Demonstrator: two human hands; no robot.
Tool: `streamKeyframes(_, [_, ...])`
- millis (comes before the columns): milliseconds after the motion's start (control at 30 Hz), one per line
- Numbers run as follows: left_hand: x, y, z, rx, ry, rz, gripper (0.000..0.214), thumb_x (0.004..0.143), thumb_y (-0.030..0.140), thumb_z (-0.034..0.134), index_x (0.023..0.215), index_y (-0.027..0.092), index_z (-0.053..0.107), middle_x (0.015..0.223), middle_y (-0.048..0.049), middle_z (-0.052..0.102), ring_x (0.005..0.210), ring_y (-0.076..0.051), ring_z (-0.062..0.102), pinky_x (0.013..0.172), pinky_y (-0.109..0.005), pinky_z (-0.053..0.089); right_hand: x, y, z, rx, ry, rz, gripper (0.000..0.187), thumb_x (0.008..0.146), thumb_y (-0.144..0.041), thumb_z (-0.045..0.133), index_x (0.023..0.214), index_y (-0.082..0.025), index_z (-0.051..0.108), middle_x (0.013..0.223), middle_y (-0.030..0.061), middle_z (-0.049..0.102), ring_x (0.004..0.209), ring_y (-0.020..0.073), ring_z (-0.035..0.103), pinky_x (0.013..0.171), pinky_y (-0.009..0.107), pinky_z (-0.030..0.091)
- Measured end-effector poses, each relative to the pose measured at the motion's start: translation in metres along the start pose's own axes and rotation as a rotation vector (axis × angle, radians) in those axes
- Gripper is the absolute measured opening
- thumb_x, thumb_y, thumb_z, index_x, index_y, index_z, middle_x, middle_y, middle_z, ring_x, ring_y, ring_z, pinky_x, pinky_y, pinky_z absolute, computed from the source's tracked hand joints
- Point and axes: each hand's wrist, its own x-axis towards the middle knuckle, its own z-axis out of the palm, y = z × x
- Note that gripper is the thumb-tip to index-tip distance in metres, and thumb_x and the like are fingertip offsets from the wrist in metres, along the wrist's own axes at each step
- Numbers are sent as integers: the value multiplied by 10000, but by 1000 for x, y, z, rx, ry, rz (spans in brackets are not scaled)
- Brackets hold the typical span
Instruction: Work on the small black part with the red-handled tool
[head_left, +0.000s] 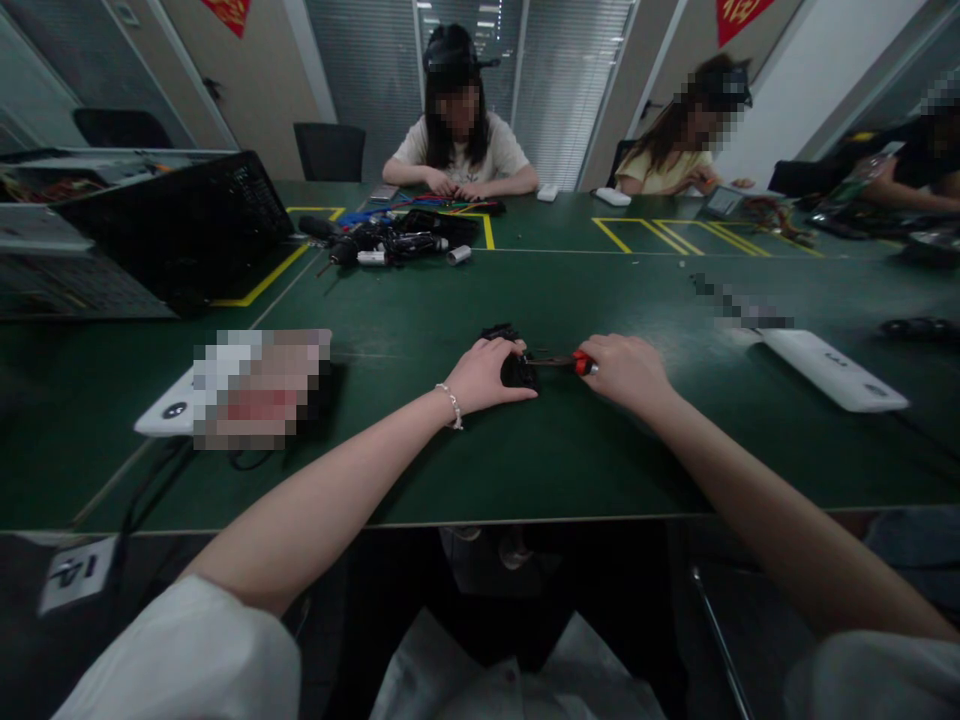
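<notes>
My left hand (487, 378), a bracelet at its wrist, curves its fingers and thumb around a small black part (519, 374) on the green table. The far end of that part sticks out beyond my fingers; its kind is too dark to make out. My right hand (622, 368) is closed around a red-handled tool (580, 362). The tool's slim shaft points left and reaches the black part between my hands. Most of its handle lies hidden in my palm.
A black open computer case (187, 235) stands at the left. White power banks (832, 370) lie on both sides. Farther back are a black power drill (345, 248), cables and small white cylinders (459, 255). Several people sit across the green table (420, 470).
</notes>
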Motion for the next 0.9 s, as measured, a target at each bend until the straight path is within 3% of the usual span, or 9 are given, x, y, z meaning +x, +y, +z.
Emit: streamKeyframes(900, [0,-3,2,-25,50,47,529,678,475,711,1092,190,544,1251,-71,567,1141,-259,520,996,-405,387,-1,0,0,-5,4,-1,225,796,-281,455,861,-181,647,847,78,663,729,193,559,602,305,321])
